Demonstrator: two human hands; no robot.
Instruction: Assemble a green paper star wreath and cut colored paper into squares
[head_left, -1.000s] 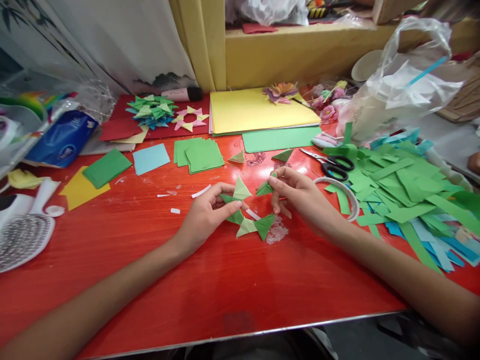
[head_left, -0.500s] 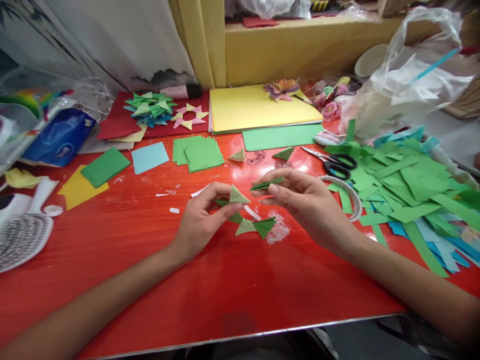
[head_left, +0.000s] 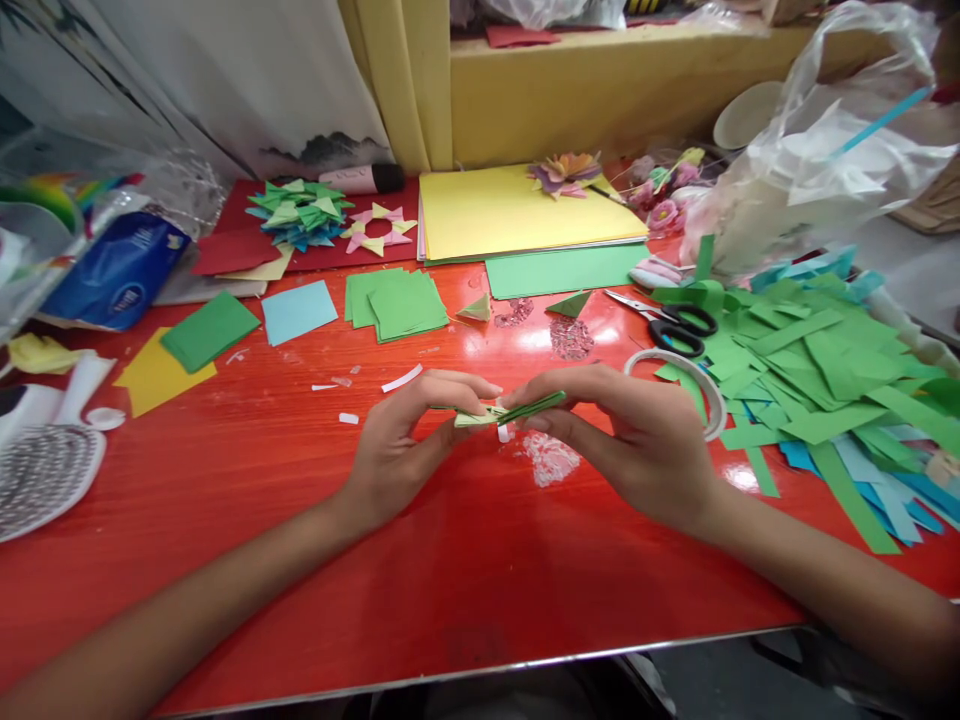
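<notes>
My left hand (head_left: 409,430) pinches a chain of folded light and dark green paper (head_left: 472,419), seen nearly edge-on now, much of it hidden by the fingers. Between the thumb and fingers of my right hand (head_left: 622,430) is a dark green folded paper piece (head_left: 536,404). Its left tip meets the light green piece; whether it is tucked inside or only touching, I cannot tell. Beyond the hands, a pale green folded triangle (head_left: 477,309) and a darker green folded triangle (head_left: 573,304) lie on the red table (head_left: 450,570).
Scissors (head_left: 675,328) and a tape roll (head_left: 712,390) lie right of my hands, beside a heap of green paper strips (head_left: 832,350). Green squares (head_left: 409,305) and a light blue square (head_left: 300,312) lie behind. A hairbrush (head_left: 49,480) is at the left.
My right hand has brought its dark green piece left and down against the chain in my left hand. The chain has tilted from facing me to nearly edge-on.
</notes>
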